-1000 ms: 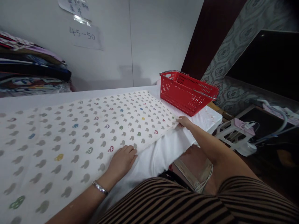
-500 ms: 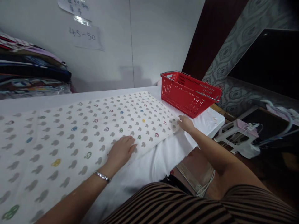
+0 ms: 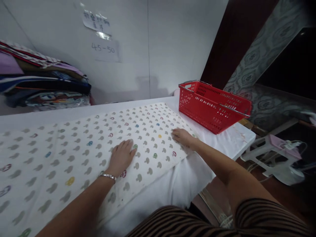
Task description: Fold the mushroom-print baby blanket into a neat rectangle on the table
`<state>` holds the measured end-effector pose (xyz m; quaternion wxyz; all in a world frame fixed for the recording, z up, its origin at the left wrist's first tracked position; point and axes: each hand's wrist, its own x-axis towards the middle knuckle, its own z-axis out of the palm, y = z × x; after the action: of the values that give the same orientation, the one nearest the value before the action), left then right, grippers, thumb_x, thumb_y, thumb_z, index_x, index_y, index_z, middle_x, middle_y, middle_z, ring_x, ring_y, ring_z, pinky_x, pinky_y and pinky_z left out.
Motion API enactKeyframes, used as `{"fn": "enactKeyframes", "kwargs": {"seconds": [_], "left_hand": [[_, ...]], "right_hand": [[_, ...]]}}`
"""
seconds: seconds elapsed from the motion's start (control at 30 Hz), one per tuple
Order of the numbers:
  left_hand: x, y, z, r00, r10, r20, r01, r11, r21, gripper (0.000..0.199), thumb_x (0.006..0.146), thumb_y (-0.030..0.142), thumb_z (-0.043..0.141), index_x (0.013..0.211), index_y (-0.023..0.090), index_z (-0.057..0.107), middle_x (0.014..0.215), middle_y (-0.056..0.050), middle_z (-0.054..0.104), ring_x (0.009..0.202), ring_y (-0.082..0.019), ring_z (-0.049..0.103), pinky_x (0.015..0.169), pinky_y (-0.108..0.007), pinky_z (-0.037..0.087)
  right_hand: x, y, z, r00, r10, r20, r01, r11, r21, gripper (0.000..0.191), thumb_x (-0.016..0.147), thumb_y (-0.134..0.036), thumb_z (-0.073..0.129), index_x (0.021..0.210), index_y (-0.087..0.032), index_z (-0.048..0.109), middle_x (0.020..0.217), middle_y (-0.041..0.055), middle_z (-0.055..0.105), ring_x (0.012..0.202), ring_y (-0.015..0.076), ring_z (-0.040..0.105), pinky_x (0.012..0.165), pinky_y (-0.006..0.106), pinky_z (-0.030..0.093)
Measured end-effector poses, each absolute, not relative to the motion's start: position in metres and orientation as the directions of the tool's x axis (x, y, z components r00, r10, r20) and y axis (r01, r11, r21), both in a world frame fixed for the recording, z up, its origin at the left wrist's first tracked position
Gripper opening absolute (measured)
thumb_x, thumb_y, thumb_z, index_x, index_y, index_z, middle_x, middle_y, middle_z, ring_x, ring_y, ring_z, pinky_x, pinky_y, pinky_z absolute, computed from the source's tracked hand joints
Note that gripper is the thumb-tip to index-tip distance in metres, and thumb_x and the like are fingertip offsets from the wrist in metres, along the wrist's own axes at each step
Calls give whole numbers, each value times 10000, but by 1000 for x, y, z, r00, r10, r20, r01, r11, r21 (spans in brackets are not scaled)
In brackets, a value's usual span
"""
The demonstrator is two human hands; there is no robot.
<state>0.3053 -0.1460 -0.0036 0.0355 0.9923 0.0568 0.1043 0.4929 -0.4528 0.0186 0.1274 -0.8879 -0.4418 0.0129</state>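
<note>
Off-white fabric [image 3: 95,153], mushroom-printed in grey and brighter colours, lies flat on the table [image 3: 229,141]; on it we see left hand [image 3: 122,157] and right hand [image 3: 183,137], palms down, fingers unclenched. Beyond stands a red basket [image 3: 201,113], its floor hidden.

Red basket [image 3: 213,112] is blocking beyond right hand [image 3: 183,137]; flat printed cloth [image 3: 150,154] is leaving passage between right and left hand [image 3: 122,156]; fabric pile [image 3: 49,82] is obstructing beyond left hand, leftward.
</note>
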Motion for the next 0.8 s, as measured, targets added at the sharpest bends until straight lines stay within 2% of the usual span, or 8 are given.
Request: {"fn": "enactKeyframes", "kwargs": {"seconds": [0.17, 0.43, 0.6, 0.8], "left_hand": [[312, -137, 0, 974, 165, 156, 147, -982, 116, 500, 917, 436, 321, 1293, 159, 499, 1421, -116, 430, 1339, -278, 324, 1075, -481, 270], [341, -101, 3, 954, 299, 4, 296, -946, 134, 602, 902, 503, 282, 1369, 148, 421, 1493, -95, 310, 1377, -263, 257, 1101, -470, 230], [354, -85, 0, 945, 324, 36, 319, -942, 107, 628, 898, 512, 284, 1388, 134, 390, 1486, -100, 327, 1374, -262, 263, 1107, -447, 224], [371, -66, -1, 930, 365, 41, 359, -926, 113, 621, 890, 546, 276, 1357, 168, 430, 1476, -103, 346, 1371, -267, 265, 1096, -483, 225]], "right_hand": [[507, -432, 6, 545, 830, 122, 833, -519, -190, 335, 895, -305, 501, 1188, -174, 598, 1283, 132, 537, 1180, 241, 493, 1010, 365, 362], [536, -392, -6, 612, 781, 124, 789, -595, -150, 400, 914, -374, 458, 1253, -179, 541, 1353, 141, 470, 1256, 261, 418, 1037, 396, 340], [546, -374, -7, 607, 785, 121, 793, -589, -154, 423, 934, -405, 400, 1276, -190, 525, 1376, 140, 445, 1277, 268, 386, 1046, 421, 313], [564, -349, -8, 625, 774, 104, 778, -604, -174, 426, 931, -406, 407, 1291, -202, 507, 1390, 122, 430, 1310, 254, 344, 1056, 400, 284]]}}
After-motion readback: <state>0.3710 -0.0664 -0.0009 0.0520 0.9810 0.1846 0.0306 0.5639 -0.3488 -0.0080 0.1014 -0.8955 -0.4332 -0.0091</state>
